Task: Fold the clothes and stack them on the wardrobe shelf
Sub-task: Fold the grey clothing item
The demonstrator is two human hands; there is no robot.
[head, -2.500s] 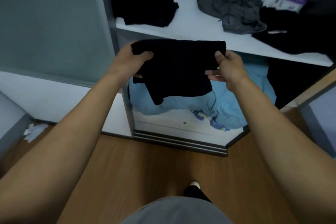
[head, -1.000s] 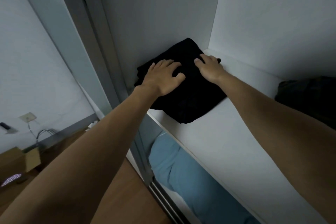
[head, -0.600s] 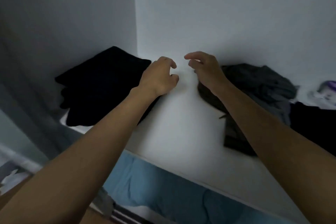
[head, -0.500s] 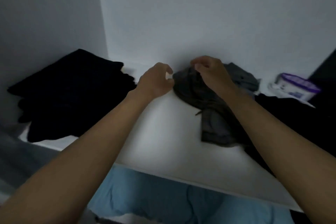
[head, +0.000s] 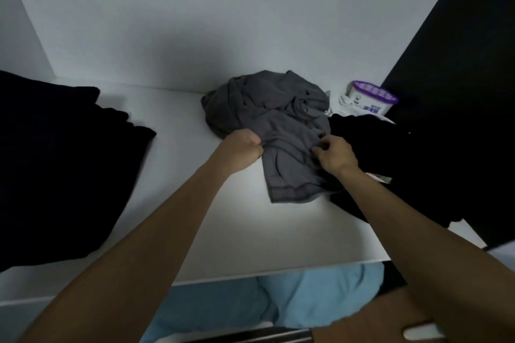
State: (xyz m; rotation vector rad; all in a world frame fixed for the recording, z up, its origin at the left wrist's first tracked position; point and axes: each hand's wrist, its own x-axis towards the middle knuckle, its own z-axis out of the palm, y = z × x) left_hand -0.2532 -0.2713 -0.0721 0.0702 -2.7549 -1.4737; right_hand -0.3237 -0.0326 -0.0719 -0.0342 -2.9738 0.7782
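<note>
The grey garment (head: pixel 274 122) lies crumpled on the white wardrobe shelf (head: pixel 209 217), towards the back wall and right of the middle. Its upper part is bunched in folds, and one flatter piece with a stitched hem spreads forward towards the shelf's front edge.

Both hands are on this garment, about halfway along it. The left hand (head: pixel 242 147) is closed into a loose fist at the garment's left edge, with its fingers curled round a fold of the grey fabric. The right hand (head: pixel 335 154) is at the garment's right side, its thumb and bent fingers pinching the cloth where it meets the dark clothing beside it. A band of grey fabric runs between the two hands.

A black garment (head: pixel 376 147) lies unfolded just right of the grey one, touching it and partly under the right forearm. Behind it, near the back corner, stands a white tub with a purple lid (head: pixel 372 97). At the shelf's left end sits a stack of folded black clothes (head: pixel 55 161), well apart from the grey garment. Below the shelf's front edge, light blue cloth (head: pixel 306 301) shows.
</note>
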